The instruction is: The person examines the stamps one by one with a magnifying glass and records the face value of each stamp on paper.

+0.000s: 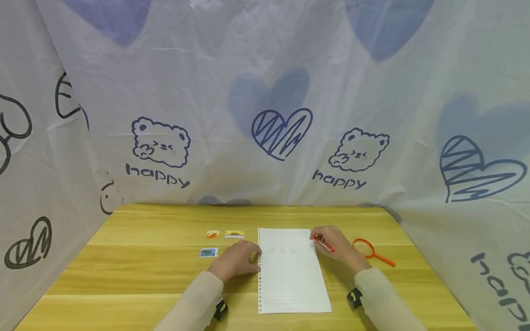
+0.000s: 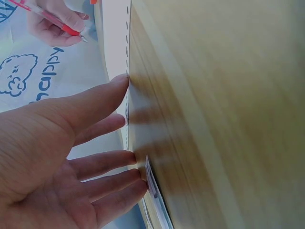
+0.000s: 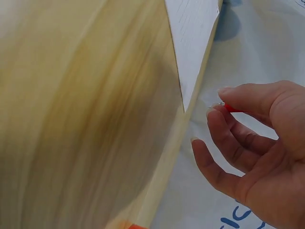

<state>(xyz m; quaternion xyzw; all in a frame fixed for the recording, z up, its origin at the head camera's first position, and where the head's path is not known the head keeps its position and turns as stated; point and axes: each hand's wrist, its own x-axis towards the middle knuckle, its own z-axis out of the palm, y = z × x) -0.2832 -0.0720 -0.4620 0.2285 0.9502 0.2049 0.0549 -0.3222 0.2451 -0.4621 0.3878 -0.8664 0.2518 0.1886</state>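
A white sheet of lined paper (image 1: 290, 285) with punched holes down its left side lies on the table. Several faint marks are written in a row near its top. My left hand (image 1: 237, 259) rests at the paper's left edge; in the left wrist view its fingers are extended, the thumb tip touching that edge. By the paper's upper right corner, my right hand (image 1: 337, 243) pinches a red pen (image 1: 325, 243). The left wrist view shows the pen (image 2: 51, 19) with its tip bare. Only a short red end of the pen (image 3: 232, 109) appears in the right wrist view.
Left of the paper lie three small picture cards: an orange-and-white one (image 1: 212, 234), a yellow one (image 1: 234, 234) and a blue one (image 1: 209, 252). An orange magnifying glass (image 1: 385, 260) lies right of my right hand. A printed curtain (image 1: 215, 151) hangs behind the wooden table (image 1: 136, 271).
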